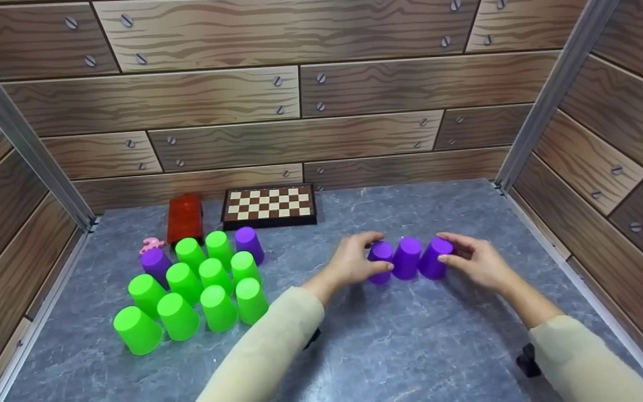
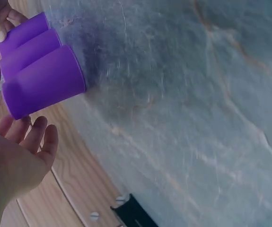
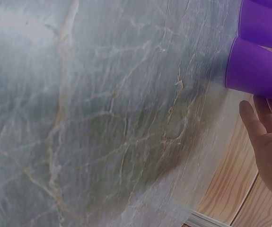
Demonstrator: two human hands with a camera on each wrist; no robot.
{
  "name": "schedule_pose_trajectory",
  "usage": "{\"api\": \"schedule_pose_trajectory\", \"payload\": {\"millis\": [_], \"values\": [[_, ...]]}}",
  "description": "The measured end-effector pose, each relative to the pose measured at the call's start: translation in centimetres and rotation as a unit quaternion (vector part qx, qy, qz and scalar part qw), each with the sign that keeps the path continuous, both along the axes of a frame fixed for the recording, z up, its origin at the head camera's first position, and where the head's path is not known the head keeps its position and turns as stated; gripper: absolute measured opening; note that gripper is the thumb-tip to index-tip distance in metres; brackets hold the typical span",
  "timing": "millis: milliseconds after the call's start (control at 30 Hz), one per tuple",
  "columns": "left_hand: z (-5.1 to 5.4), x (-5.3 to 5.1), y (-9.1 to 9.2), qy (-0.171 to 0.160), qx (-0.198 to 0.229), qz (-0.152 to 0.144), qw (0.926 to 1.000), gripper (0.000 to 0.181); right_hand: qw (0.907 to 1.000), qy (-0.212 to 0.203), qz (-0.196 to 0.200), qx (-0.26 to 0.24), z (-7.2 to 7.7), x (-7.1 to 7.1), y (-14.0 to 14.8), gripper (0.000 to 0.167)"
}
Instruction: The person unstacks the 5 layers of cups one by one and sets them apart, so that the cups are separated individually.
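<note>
Three purple cups stand mouth down side by side in a row, right of the middle in the head view. My left hand (image 1: 355, 261) holds the left purple cup (image 1: 379, 254), thumb at its front and fingers behind. The middle purple cup (image 1: 407, 258) is between the outer two, with no hand on it. At the other end, my right hand (image 1: 482, 263) grips the right purple cup (image 1: 435, 258) near its top between thumb and fingers. Both wrist views show fingertips against the outer cups' sides, the left purple cup (image 2: 46, 82) and the right purple cup (image 3: 256, 68).
On the left, several green cups (image 1: 178, 316) stand mouth down in rows, with a purple cup (image 1: 156, 262) and another purple cup (image 1: 249, 244) behind. Farther back lie a pink toy (image 1: 152, 244), a red box-like object (image 1: 185, 218) and a checkered board (image 1: 269, 204). Wood-patterned walls (image 1: 232, 100) enclose the table.
</note>
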State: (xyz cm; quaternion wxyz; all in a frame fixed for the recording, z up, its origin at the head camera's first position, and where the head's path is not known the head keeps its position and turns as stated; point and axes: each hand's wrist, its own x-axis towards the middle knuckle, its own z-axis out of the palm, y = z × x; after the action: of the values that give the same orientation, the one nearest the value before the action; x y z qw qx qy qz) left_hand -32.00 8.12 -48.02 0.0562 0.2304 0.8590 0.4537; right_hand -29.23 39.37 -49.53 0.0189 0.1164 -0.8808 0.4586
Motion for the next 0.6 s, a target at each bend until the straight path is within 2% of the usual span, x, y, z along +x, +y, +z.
{"api": "schedule_pose_trajectory", "payload": {"millis": [133,267,333,433,533,600], "values": [[-0.4,-0.1,-0.2,-0.006,0.005,0.006,0.9999,0.064,1.0000,0.006,0.001,0.002,0.1,-0.1,-0.4,0.055],[0.1,0.0,-0.5,-0.007,0.002,0.005,1.0000,0.058,0.9998,0.012,0.008,-0.014,0.1,-0.1,-0.6,0.054],[0.8,0.1,-0.9,-0.007,-0.004,-0.001,1.0000,0.056,0.9997,0.012,0.012,-0.020,0.1,-0.1,-0.6,0.054],[2.5,0.3,-1.9,-0.005,-0.011,-0.014,0.9998,0.057,0.9997,0.011,0.011,-0.018,0.1,0.0,-0.5,0.054],[4.5,0.4,-3.6,-0.010,-0.020,-0.022,0.9995,0.063,0.9999,0.010,0.009,-0.010,0.0,0.1,-0.2,0.055],[5.7,0.1,-5.0,0.001,-0.033,-0.025,0.9991,0.065,0.9999,0.012,0.007,-0.006,0.1,0.1,0.0,0.055]]}}
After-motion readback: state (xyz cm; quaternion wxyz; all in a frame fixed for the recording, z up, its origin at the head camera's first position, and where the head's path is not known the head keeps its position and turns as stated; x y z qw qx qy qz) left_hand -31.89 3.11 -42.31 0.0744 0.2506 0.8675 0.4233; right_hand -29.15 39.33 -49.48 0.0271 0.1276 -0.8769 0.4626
